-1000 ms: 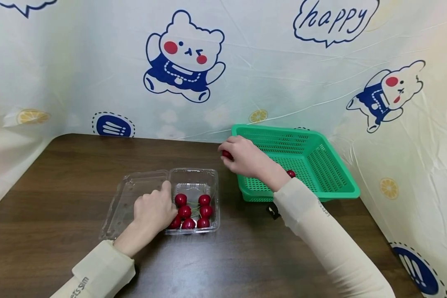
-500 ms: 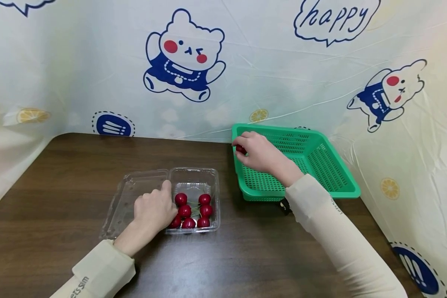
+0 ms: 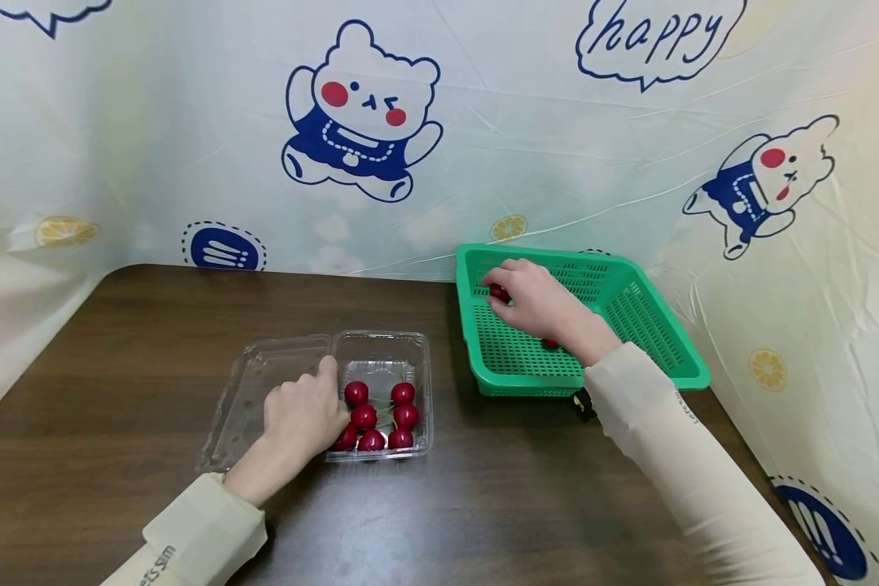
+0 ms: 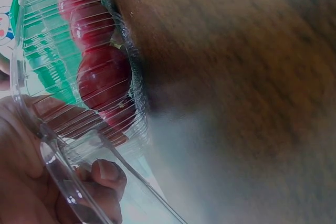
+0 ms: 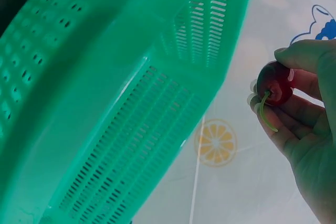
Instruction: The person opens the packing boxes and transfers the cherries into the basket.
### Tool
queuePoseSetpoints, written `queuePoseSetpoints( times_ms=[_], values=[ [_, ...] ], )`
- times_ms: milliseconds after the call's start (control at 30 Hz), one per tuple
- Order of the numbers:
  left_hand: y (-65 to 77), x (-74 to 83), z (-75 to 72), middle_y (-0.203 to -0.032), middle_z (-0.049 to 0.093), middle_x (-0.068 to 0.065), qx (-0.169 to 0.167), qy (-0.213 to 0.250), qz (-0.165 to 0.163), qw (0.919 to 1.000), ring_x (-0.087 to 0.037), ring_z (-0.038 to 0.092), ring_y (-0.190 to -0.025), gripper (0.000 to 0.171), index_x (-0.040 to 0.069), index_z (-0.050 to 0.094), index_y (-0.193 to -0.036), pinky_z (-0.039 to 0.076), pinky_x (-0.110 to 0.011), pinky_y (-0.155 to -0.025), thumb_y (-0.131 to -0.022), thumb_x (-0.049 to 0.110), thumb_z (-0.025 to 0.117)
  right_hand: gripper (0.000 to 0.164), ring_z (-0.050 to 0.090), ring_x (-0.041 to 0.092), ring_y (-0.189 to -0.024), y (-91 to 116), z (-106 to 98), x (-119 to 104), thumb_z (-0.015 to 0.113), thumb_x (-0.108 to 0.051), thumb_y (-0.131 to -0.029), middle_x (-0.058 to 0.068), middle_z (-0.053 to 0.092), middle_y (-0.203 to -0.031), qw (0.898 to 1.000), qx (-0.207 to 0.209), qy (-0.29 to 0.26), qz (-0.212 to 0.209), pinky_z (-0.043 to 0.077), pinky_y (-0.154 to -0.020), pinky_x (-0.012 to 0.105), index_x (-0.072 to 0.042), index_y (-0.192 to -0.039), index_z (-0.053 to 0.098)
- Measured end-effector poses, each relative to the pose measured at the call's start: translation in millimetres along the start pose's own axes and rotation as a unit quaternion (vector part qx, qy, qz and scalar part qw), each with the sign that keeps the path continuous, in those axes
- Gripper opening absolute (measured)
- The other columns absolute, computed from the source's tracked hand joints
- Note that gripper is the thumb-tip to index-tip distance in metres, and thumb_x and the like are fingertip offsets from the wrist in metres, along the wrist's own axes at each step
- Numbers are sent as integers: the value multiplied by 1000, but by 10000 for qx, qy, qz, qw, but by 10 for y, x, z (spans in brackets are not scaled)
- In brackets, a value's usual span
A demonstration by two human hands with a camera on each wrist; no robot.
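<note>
A cherry (image 5: 274,83) with a green stem is pinched between the thumb and fingers of my right hand (image 3: 538,303), which is over the left part of the green basket (image 3: 513,381). Another cherry (image 3: 550,343) lies in that basket, partly hidden by the right wrist. My left hand (image 3: 303,411) grips the clear plastic clamshell box (image 3: 426,391) at its left side. In the left wrist view, fingers (image 4: 107,174) curl round the clear rim. Several red cherries (image 3: 405,417) sit in the box's near part, some with stems visible.
The clamshell's clear lid (image 3: 252,382) lies folded out to the left, partly under the left hand. Both containers stand on a dark wooden table (image 3: 139,366). A printed curtain (image 3: 513,163) hangs behind the table and along its sides.
My right hand has moved right with the cherry, from the basket's left rim to over its inside. The left hand and the clamshell box have stayed in place.
</note>
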State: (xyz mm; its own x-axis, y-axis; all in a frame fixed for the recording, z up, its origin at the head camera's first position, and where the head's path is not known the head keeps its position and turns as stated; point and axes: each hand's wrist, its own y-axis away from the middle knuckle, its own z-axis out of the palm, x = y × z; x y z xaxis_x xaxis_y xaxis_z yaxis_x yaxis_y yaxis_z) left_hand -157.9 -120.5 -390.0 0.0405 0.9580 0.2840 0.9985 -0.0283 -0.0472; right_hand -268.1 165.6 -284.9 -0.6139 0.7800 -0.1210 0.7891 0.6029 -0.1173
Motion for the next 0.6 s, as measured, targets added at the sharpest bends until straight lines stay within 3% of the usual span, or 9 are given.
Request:
queuePoseSetpoints(
  times_ms=[600],
  values=[
    [10, 9, -4, -65, 65, -25, 42, 2, -15, 10000, -41, 59, -52, 18, -1, 47, -90, 47, -49, -45, -76, 9, 52, 28, 59, 33, -98, 172, -52, 328, 59, -11, -91, 20, 66, -113, 9989, -166, -56, 439, 51, -84, 50, 1, -116, 65]
  ],
)
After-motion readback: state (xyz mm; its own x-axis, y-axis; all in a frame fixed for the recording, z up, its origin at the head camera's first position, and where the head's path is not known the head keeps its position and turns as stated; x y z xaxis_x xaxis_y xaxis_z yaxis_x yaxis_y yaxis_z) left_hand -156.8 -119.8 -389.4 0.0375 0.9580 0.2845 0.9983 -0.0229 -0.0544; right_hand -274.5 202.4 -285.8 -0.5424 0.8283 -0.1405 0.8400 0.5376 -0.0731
